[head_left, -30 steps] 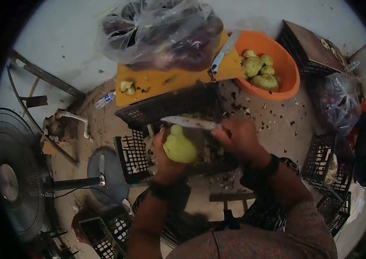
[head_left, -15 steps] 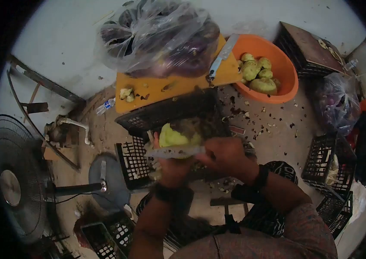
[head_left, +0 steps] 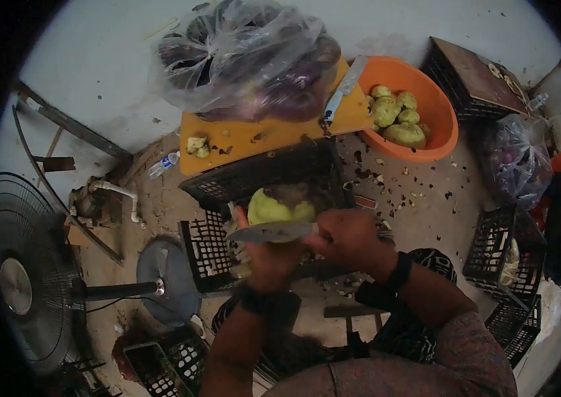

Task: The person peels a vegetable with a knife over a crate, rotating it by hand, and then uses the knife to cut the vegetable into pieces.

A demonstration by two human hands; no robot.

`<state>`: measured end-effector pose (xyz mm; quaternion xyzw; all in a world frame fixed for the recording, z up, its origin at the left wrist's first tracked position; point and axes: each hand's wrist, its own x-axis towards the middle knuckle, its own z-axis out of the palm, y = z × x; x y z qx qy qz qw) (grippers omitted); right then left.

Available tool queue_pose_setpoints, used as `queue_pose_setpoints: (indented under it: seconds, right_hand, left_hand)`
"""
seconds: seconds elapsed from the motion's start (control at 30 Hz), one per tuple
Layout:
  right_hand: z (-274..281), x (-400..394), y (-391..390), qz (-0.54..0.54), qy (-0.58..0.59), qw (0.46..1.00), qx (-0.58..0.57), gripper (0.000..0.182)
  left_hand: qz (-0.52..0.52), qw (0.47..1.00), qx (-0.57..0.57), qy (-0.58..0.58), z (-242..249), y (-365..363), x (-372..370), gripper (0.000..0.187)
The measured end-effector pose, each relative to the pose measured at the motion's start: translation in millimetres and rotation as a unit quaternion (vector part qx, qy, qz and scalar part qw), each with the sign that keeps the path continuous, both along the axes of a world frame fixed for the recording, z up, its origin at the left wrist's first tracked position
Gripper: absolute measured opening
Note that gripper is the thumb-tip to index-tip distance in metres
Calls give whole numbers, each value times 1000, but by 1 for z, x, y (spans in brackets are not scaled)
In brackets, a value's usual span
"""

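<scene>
Over a black crate [head_left: 201,178], my left hand [head_left: 268,263] holds a large rounded vegetable [head_left: 268,208] from below. Its left part is pale green and bare, while the right part still shows dark brown skin. My right hand [head_left: 353,241] is closed round the handle of a knife [head_left: 270,232]. The wide blade points left and lies across the near side of the vegetable, above my left hand. The blade hides part of the fingers of my left hand.
Behind the crate, a yellow board [head_left: 227,142] bears a bag of purple vegetables [head_left: 260,66] and another knife [head_left: 345,89]. An orange basin [head_left: 442,129] holds several peeled vegetables. A fan [head_left: 19,278] stands left; black crates [head_left: 488,248] and a clear bag [head_left: 521,159] are right.
The view has shifted slightly. The knife blade looks sharper and its broad side is turned more toward the camera; both hands keep their hold.
</scene>
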<state>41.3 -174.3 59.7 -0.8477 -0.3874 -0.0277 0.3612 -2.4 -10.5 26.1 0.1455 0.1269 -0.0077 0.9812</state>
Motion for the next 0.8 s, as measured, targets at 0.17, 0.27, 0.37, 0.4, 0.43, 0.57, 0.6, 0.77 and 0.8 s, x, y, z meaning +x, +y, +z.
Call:
queue_pose_setpoints:
  seconds: [0.17, 0.27, 0.37, 0.4, 0.43, 0.57, 0.6, 0.77, 0.8]
  right_hand:
    - [-1, 2, -1, -14, -52, 998, 30, 30]
    - [4, 2, -2, -27, -68, 997, 22, 30]
    - [5, 2, -4, -16, -66, 998, -1, 31]
    - [6, 2, -5, -16, -65, 998, -1, 31]
    - [7, 2, -5, -16, -59, 998, -18, 31]
    - [5, 7, -8, -28, -42, 998, -25, 34]
    - [2, 8, -7, -28, -43, 998, -25, 34]
    - [-2, 10, -9, -36, -92, 994, 37, 33]
    - [-1, 11, -11, -36, -92, 994, 37, 33]
  left_hand:
    - [-18, 999, 1, 45, 11, 0, 1, 66]
    - [-23, 998, 4, 61, 12, 0, 1, 66]
    - [-25, 998, 6, 54, 15, -2, 1, 65]
    - [-29, 999, 7, 43, 16, -3, 1, 64]
    - [-29, 999, 7, 44, 16, -4, 0, 64]
    - [-25, 998, -3, 58, 1, 2, -3, 65]
    - [-19, 998, -8, 65, 0, 3, -1, 65]
    - [-59, 998, -13, 9, 8, 0, -4, 57]
    - [-65, 998, -6, -1, 8, 0, -4, 54]
